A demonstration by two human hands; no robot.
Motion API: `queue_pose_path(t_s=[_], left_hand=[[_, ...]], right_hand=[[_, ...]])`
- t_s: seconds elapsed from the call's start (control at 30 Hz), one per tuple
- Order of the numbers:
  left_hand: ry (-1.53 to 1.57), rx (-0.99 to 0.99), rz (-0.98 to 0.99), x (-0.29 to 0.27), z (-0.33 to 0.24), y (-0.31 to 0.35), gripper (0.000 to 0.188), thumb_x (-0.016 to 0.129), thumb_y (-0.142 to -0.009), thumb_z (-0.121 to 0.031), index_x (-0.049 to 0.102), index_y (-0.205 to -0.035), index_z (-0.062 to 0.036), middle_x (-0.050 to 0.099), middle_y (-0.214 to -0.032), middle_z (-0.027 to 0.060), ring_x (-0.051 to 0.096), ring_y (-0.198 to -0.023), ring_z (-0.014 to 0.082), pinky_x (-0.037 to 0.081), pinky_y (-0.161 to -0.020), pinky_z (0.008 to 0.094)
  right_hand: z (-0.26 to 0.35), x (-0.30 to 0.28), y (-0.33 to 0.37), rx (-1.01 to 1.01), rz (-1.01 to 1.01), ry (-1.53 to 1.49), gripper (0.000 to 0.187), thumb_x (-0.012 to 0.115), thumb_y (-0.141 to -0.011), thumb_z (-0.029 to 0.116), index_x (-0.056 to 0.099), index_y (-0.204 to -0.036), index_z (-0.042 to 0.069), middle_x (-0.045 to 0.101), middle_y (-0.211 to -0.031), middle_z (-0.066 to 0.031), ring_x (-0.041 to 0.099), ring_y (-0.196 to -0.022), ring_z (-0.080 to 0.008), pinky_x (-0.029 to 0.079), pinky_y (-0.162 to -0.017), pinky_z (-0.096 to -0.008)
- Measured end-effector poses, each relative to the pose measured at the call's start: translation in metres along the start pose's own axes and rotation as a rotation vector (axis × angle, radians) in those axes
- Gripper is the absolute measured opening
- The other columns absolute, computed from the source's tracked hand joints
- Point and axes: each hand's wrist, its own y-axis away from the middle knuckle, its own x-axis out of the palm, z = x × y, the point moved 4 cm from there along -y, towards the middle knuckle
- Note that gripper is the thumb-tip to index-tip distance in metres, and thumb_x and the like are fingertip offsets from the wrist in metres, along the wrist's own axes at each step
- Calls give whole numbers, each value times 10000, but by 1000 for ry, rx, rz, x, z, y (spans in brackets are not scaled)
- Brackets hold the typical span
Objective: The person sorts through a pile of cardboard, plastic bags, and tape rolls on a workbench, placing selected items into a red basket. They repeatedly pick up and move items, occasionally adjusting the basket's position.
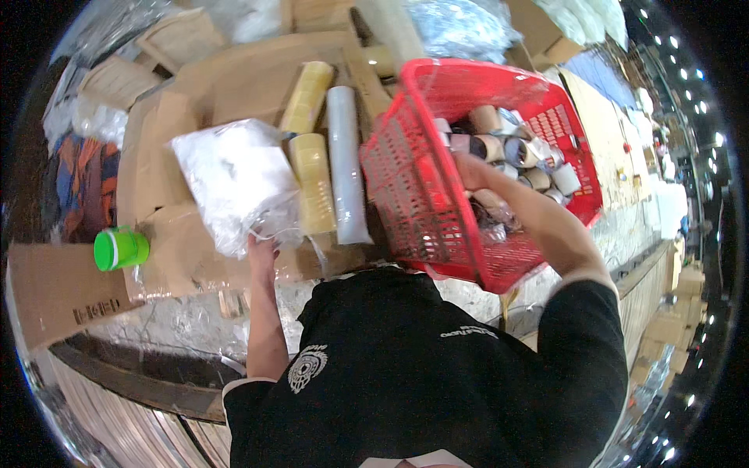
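Note:
A white packet in clear plastic wrap point(238, 175) lies on flattened brown cardboard. My left hand point(263, 249) is at its near corner, with the fingers closed on the crinkled plastic. To its right are two yellowish tape stacks point(314, 183) and a long grey wrapped roll point(347, 168). My right arm crosses the near side of a red plastic basket point(417, 148), and my right hand point(470, 171) reaches inside. Several small rolls point(521, 150) in brown, white and dark tones fill the basket beside that hand. Its fingers are blurred and partly hidden, so their grip is unclear.
A bright green cup-like container point(121, 249) stands at the left edge of the cardboard. Below it is a cardboard box point(66, 292). Blue-tinted plastic wrapping point(460, 30) is heaped behind the basket. A pale wooden board point(605, 117) extends at the right.

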Motion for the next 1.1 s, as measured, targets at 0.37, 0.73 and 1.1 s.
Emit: queue_pose_path(t_s=[0.37, 0.73, 1.1], left_hand=[[155, 326, -550, -54, -107, 36, 290, 630, -1048, -223, 747, -951, 24, 698, -845, 30, 535, -740, 104, 430, -684, 298], [226, 640, -685, -164, -249, 163, 286, 682, -994, -166, 662, -751, -18, 518, -644, -24, 439, -645, 78, 338, -607, 279], [19, 712, -635, -160, -224, 159, 296, 619, -990, -80, 596, -700, -24, 510, -645, -22, 441, -635, 61, 329, -566, 254]], right_hand=[[310, -127, 97, -149, -801, 168, 509, 767, -906, 13, 579, -1377, -24, 710, -1206, -84, 720, -1051, -176, 595, -906, -317], [292, 57, -250, -100, -424, -138, 715, 913, -749, 268, 636, -1335, -34, 756, -1130, -202, 720, -1098, -320, 545, -982, -425], [278, 230, -312, -438, -372, 292, 397, 655, -917, 142, 601, -1303, 68, 614, -1408, -216, 692, -1121, -407, 586, -876, -515]])
